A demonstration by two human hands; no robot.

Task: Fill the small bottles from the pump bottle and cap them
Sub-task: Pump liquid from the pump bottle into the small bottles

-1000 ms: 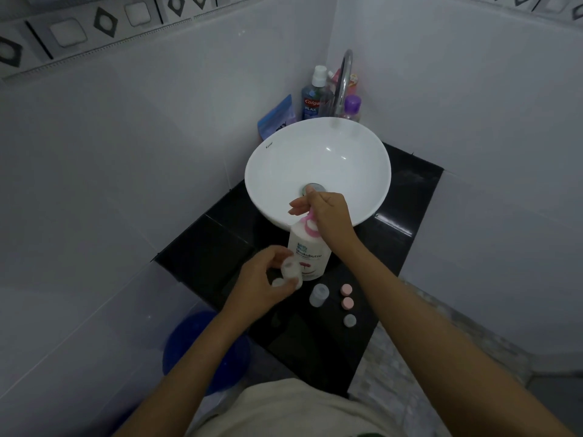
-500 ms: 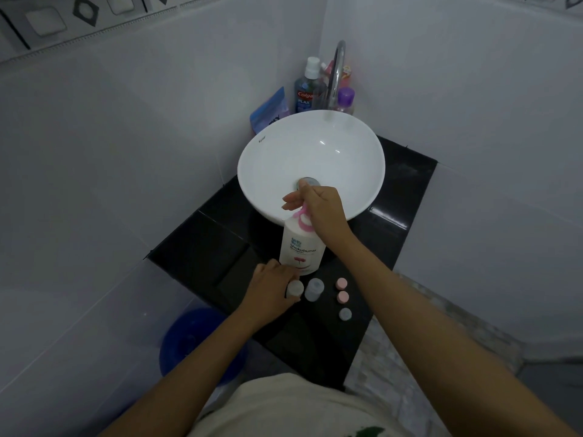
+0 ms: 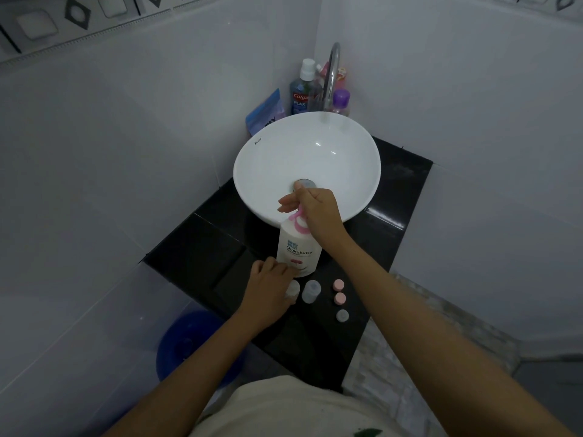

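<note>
A white basin (image 3: 307,159) sits on the black counter (image 3: 400,197), and just in front of it stands the white pump bottle (image 3: 298,250), upright, with the right hand (image 3: 315,212) closed over its pink pump head. Near the bottle's base the left hand (image 3: 268,288) rests on the counter, fingers wrapped around one small bottle (image 3: 292,290). A second small bottle (image 3: 311,291) stands uncapped just beside it, with three loose caps (image 3: 340,298) to the right.

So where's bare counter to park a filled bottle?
Bare black counter lies left of the pump bottle and left hand, and right of the basin. Crowded: small bottles and three caps just right of that hand.
</note>
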